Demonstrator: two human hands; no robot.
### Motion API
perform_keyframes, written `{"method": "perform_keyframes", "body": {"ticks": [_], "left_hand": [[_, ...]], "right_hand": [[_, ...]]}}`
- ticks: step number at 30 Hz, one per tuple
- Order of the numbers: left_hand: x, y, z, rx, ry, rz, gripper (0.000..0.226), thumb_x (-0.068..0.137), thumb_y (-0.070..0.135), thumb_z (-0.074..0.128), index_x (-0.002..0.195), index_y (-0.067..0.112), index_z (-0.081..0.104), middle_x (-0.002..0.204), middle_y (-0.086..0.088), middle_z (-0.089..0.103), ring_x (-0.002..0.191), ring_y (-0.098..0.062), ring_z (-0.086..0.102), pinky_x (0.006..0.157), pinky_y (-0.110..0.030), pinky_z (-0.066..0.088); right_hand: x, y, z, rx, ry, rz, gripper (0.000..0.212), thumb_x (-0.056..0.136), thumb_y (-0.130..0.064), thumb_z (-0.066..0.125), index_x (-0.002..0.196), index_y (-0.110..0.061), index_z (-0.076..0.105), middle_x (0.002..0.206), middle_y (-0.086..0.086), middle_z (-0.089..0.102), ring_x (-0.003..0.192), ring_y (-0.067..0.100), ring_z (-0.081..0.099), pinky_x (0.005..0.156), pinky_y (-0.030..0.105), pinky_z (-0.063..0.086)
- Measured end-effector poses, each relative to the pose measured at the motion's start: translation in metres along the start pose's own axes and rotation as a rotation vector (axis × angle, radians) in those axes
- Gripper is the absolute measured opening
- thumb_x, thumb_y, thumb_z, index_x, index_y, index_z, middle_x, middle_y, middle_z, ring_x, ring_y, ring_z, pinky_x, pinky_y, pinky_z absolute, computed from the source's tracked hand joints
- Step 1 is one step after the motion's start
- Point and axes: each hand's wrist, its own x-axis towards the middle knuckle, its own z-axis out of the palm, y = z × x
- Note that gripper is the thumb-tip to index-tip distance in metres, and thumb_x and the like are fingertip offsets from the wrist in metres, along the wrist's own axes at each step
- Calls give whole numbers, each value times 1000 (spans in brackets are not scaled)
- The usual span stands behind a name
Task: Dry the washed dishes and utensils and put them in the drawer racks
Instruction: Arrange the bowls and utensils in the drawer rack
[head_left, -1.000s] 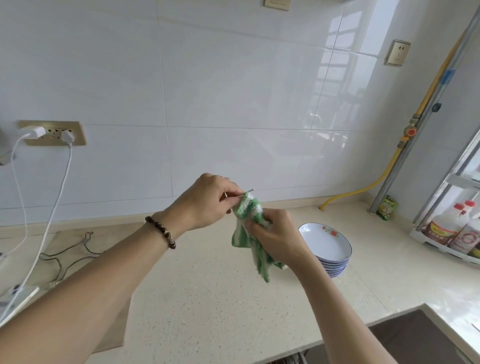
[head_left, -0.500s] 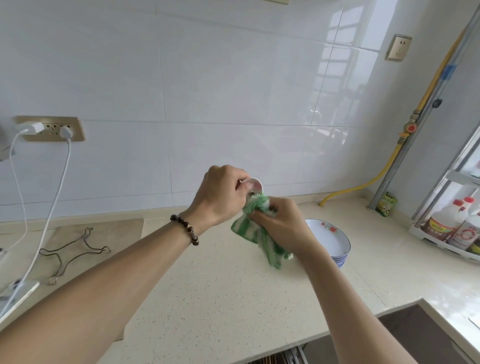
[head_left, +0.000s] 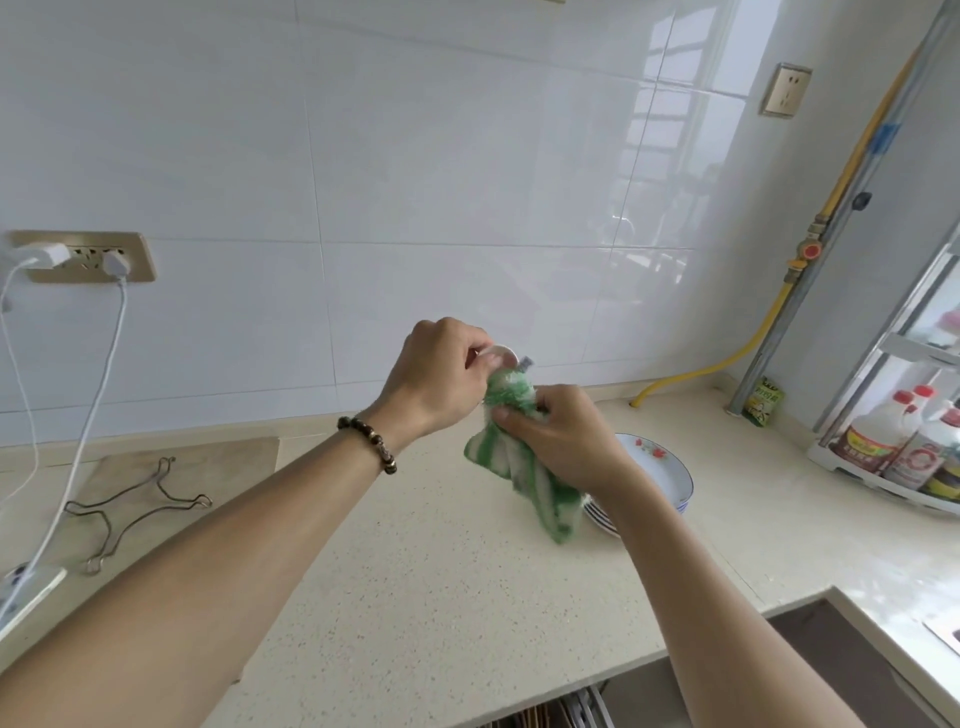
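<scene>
Spoon gets a rub-down while plates wait their turn

Spoon (head_left: 500, 358), pale and small, is held up above the counter (head_left: 415, 597) in the single head view, its bowl showing between the fingers of the left hand (head_left: 441, 379), which pinches it. The right hand (head_left: 556, 434) grips a green-and-white cloth (head_left: 511, 457) bunched round the lower part of the spoon; the cloth's tail hangs down below that hand. Both hands are closed on what they hold, and touch or nearly touch at the cloth.

Just beyond and below the right hand sits a stack of plates (head_left: 670, 475) on the counter, the top one flowered. Whether they are already dried cannot be told. Below the hands, at the counter's near edge, a sliver of the drawer rack (head_left: 571, 714) shows; its contents are unclear.

By this reading the job is mid-course: one utensil is being dried, and it and the stacked plates have yet to go into the rack.
</scene>
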Motion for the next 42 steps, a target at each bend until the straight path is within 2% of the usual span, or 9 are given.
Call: {"method": "perform_keyframes", "body": {"ticks": [5,10,16,22,29,32,35,39,42], "left_hand": [[5,-16,-10,-34,5,-57,29,94,18,66,75,-3,68,59,-19,61,59,-34,65,62,-44,57],[-5,-3,-2,17,-11,-27,34,93,18,66,67,-3,63,57,-20,56,50,-23,43,53,-33,41],[1,-14,-14,-17,28,-46,28,94,17,67,71,3,70,55,-19,56,62,-37,66,60,-45,56],[-3,-16,-8,-36,10,-101,31,96,18,64,77,-6,67,62,-20,62,55,-25,68,58,-47,56],[5,-9,-23,-10,80,-104,42,94,17,66,63,-7,51,52,-10,43,63,-40,68,50,-39,46],[0,-5,-17,-35,66,-113,39,95,16,65,65,-6,55,49,-5,48,52,-27,68,49,-38,52],[-8,-7,-14,-74,44,-145,32,96,16,65,73,-6,65,56,-13,62,47,-13,67,53,-45,56],[-8,-7,-21,-49,44,-129,36,95,17,66,68,-4,61,50,-8,53,51,-19,69,58,-44,57],[-6,0,-25,-19,12,-90,38,95,16,66,63,-3,57,50,-11,50,57,-31,68,59,-44,57]], "right_hand": [[-17,11,2,-106,-191,-15,28,93,-24,70,66,-19,61,54,-15,52,51,5,45,52,20,37],[-5,3,5,-21,-4,-9,40,93,-28,69,74,4,58,60,2,51,53,13,43,53,28,35],[-19,8,5,-71,-239,-9,20,90,-25,73,85,-5,71,72,9,69,64,13,59,62,34,50],[-13,1,12,-37,39,33,52,96,-46,61,58,-15,44,50,-5,39,45,12,36,47,27,30],[-25,6,7,54,-152,-30,21,95,-22,68,78,-11,66,60,-13,57,56,5,52,58,22,42],[-23,-4,11,3,-34,-9,47,95,-36,67,58,-15,48,48,-10,42,45,7,38,46,22,32],[-22,-5,12,7,88,-7,56,99,-43,59,55,-16,36,49,-5,33,44,11,32,46,27,28],[-29,2,7,-12,-136,-19,40,99,-28,62,66,-10,51,57,-6,46,52,10,42,53,26,36],[-29,2,7,104,-114,26,24,93,-21,70,80,-2,67,65,0,59,59,14,53,60,28,42]]}}
